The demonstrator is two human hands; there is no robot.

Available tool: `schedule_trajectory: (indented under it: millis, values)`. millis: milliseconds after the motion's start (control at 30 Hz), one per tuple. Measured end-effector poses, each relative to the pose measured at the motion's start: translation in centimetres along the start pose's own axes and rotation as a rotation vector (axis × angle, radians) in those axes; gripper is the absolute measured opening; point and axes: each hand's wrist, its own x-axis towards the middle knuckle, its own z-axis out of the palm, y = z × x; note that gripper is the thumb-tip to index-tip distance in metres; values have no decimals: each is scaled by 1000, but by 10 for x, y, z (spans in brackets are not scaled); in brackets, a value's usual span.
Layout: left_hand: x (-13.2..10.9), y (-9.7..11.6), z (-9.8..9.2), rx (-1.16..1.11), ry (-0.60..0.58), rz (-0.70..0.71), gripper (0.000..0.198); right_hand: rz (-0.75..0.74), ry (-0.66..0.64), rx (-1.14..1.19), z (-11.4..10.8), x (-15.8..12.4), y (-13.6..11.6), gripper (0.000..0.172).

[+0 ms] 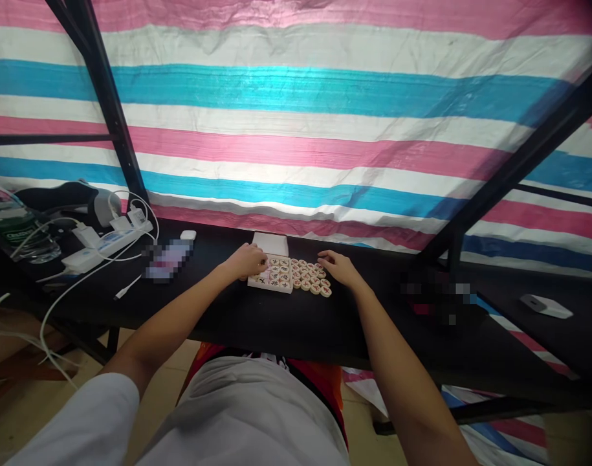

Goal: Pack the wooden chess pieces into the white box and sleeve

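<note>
A white open box (271, 288) on the black table holds Chinese chess pieces (274, 277) in rows, with dark characters showing. My left hand (248, 260) reaches over the box's left side, its fingers bent together down at the pieces. Whatever those fingers pinch is hidden. Against the box's right side lie several loose chess pieces (311, 281) with red characters, flat and in close rows. At their far right edge my right hand (338, 266) hovers or rests, fingers loosely bent and apart, with nothing seen in them. Behind the box lies a white lid (270, 244).
To the left are a phone (168, 260), a white earbud case (187, 235), a power strip (109, 249) with plugs and cables, and a water bottle (31, 236). A blurred dark object (436, 298) and a white box-shaped device (547, 305) sit right. Black metal bars (114, 123) flank the table.
</note>
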Motion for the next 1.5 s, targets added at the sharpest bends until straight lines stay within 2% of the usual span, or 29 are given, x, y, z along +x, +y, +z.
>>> schedule_trajectory:
  millis: [100,167,233,333,400,533,633,700,767,833,900,1033,1133,1267,1367,1400,1500]
  values:
    - [-7,-26,-13,-179,64,-98,29,2,-1,0,0,1,1,26]
    - [-13,-44,-20,-295,-45,-198,31,-11,-8,4,0,1,2,26]
    - [-18,-57,-22,-316,-187,-298,23,-19,-14,9,1,2,3,26]
    - [-20,-65,-19,-288,-366,-399,14,-7,-21,9,1,1,3,26]
    - [-18,-64,-15,-288,-397,-418,14,8,-25,5,0,1,2,27]
    - [-16,-62,-12,-358,-380,-411,16,14,-38,8,-1,0,0,27]
    - [-16,-61,-15,-382,-298,-375,20,10,-39,1,-1,0,-1,26]
    - [-16,-56,-16,-390,-205,-296,22,9,-28,-5,-1,0,0,26]
    - [-14,-46,-17,-420,-166,-168,24,4,-17,-13,0,0,0,26]
    - [-12,-35,-17,-443,-212,-60,25,-4,-13,-18,0,1,1,26]
    - [-10,-25,-15,-424,-287,-27,27,-11,-19,-14,1,1,3,26]
    - [-9,-14,-8,-391,-347,-54,28,-7,-33,3,1,1,3,26]
    - [-7,-11,-5,-377,-299,-59,27,-1,-28,9,1,1,1,25]
    - [-9,-20,-14,-379,-91,-65,26,5,-15,4,1,1,1,26]
    - [-18,-44,-26,-428,50,-244,32,9,-15,-3,0,2,2,27]
    - [-21,-53,-29,-424,30,-297,31,8,-20,-6,0,2,2,27]
    - [-29,-76,-29,-400,-290,-443,26,3,-32,-11,0,1,1,26]
